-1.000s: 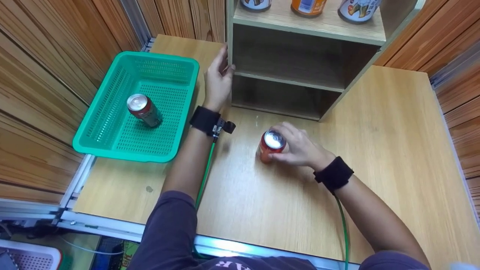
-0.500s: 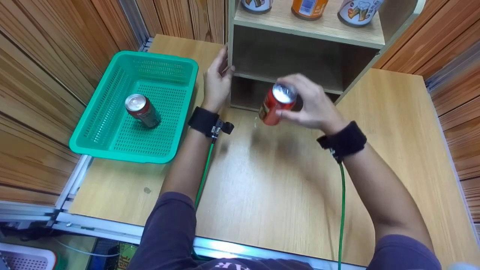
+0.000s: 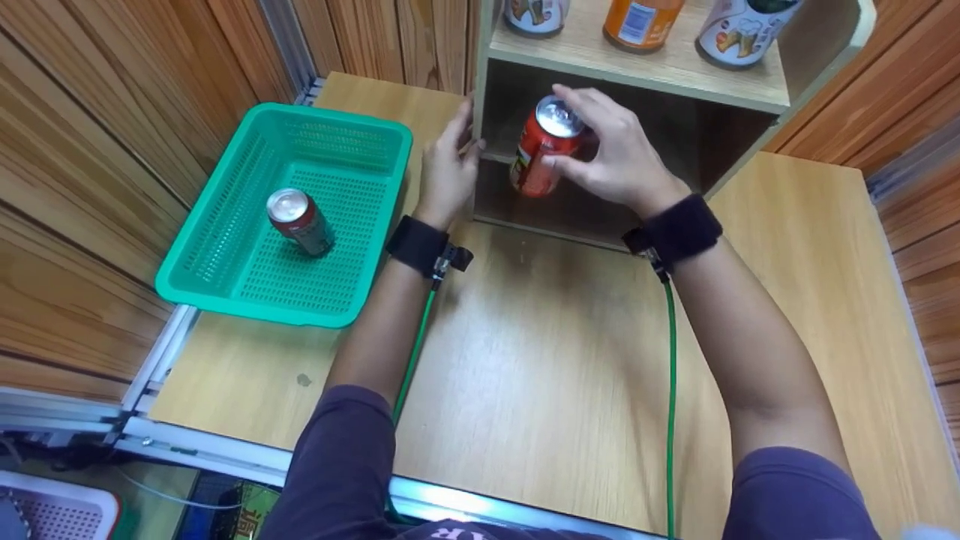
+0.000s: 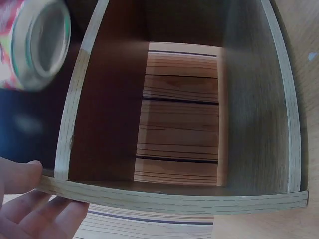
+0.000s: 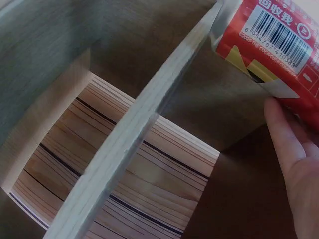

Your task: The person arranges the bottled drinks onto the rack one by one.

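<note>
R hand round half-hidden can

right hand lifted the red can (off the table) to the shelf.

The red aluminium drink can carries a white barcode panel with digits beginning 6 934, the rest blurred.

Light wooden table: green basket at left edge, open wooden shelf unit at back. Upper shelf board: three cans in row.
</note>
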### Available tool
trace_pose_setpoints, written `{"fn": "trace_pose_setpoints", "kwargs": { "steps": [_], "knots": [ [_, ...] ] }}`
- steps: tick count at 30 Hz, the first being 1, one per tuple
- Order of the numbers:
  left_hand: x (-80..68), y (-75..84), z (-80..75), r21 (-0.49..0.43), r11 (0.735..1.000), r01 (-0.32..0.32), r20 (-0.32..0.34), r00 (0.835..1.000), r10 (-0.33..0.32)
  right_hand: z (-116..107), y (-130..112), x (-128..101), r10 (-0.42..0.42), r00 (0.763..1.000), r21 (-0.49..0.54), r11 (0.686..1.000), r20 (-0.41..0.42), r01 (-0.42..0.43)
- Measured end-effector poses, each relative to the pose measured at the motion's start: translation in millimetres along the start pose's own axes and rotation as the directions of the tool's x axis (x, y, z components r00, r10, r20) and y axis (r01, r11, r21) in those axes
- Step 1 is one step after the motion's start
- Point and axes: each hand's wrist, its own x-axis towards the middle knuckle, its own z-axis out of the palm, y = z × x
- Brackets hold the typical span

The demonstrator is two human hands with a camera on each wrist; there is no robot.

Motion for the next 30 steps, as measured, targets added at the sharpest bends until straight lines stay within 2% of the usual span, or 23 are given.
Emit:
{"fn": "trace_pose_setpoints", "kwargs": {
  "steps": [4, 9, 12, 15, 18, 23, 30],
  "knots": [
    [-1.0, -0.4, 0.9, 0.015, 1.0, -0.006, 0.02, 1.0, 0.006, 2.4, 6.2, 9.3, 0.114, 0.993, 0.025, 0.993, 0.035, -0.115],
    [-0.7, 0.3, -0.9, 0.078, 0.994, -0.075, 0.002, 0.997, 0.075, 7.3, 9.0, 22.7, 0.152, 0.988, 0.045, 0.987, 0.04, -0.153],
    [0.3, 0.2, -1.1, 0.081, 0.992, -0.1, -0.001, 0.995, 0.1, 9.7, 12.4, 29.1, 0.208, 0.977, 0.053, 0.976, 0.037, -0.21],
    [0.0, -0.5, -1.1, 0.074, 0.992, -0.099, -0.001, 0.995, 0.099, 12.2, 15.9, 34.2, 0.293, 0.955, 0.071, 0.953, 0.049, -0.296],
    [-1.4, -2.0, -1.3, 0.087, 0.992, -0.089, 0.002, 0.996, 0.089, 15.5, 19.5, 38.1, 0.344, 0.936, 0.094, 0.932, 0.077, -0.35],
    [-4.0, -1.5, -1.9, 0.125, 0.99, -0.069, 0.012, 0.998, 0.069, 18.0, 21.5, 40.4, 0.381, 0.916, 0.141, 0.907, 0.122, -0.396],
    [-1.7, -0.8, -1.3, 0.089, 0.995, -0.042, 0.023, 0.999, 0.04, 19.5, 25.4, 39.9, 0.431, 0.895, 0.104, 0.891, 0.114, -0.442]
  ]
}}
